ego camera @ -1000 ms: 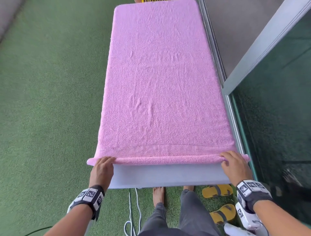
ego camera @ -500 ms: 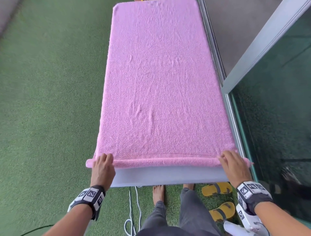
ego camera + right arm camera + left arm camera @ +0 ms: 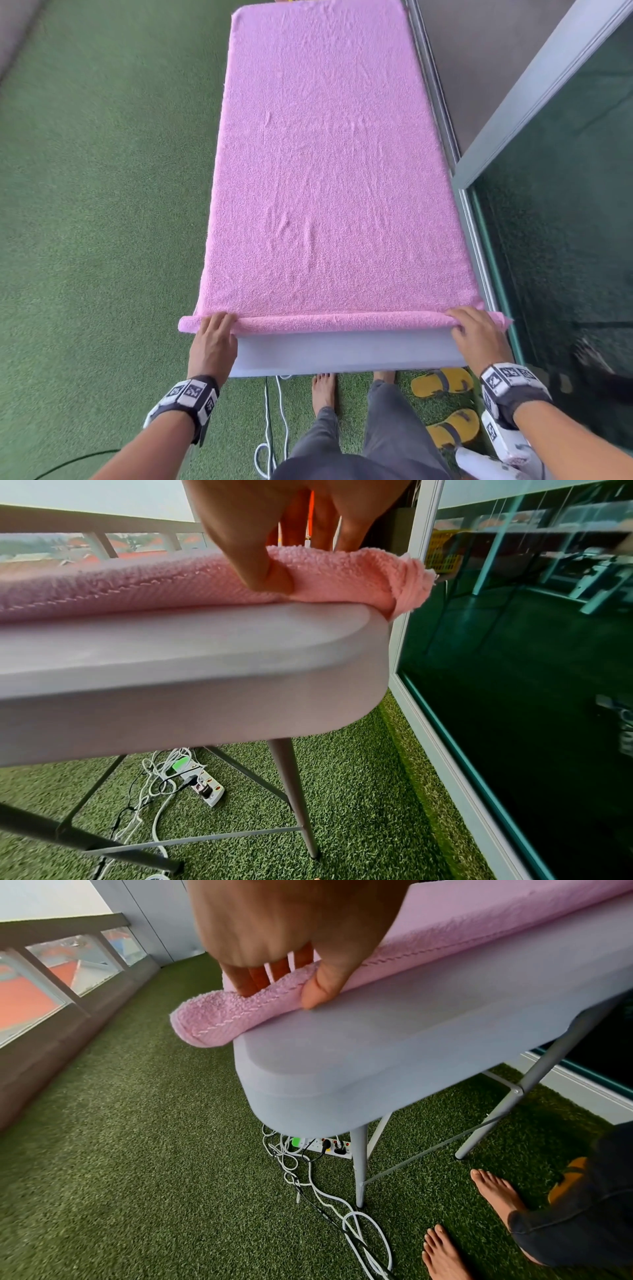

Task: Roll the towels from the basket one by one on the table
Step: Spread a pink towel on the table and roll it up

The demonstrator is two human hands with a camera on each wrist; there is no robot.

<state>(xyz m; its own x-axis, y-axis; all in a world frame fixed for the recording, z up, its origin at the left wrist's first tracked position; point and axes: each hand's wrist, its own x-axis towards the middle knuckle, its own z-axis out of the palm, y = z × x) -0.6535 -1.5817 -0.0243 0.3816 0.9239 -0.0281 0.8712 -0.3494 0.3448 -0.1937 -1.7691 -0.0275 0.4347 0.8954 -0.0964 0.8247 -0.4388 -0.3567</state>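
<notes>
A pink towel (image 3: 329, 171) lies spread along the grey table (image 3: 342, 353), its near edge turned into a thin roll (image 3: 342, 322). My left hand (image 3: 214, 337) pinches the roll's left end (image 3: 219, 1020), thumb under and fingers on top. My right hand (image 3: 474, 334) pinches the right end (image 3: 346, 580) the same way, where the towel (image 3: 137, 588) hangs just over the table corner (image 3: 308, 653). The basket shows only as a yellow sliver (image 3: 291, 1) beyond the table's far end.
Green artificial turf (image 3: 102, 205) surrounds the table. A glass wall and metal frame (image 3: 534, 102) run close along the right side. Under the table lie a power strip (image 3: 322, 1146) and tangled cables (image 3: 274, 428). Yellow sandals (image 3: 442, 382) and my bare feet are on the turf below.
Both hands have turned the near edge of the towel forward, so the roll sits slightly farther from me and a wider strip of bare table shows.
</notes>
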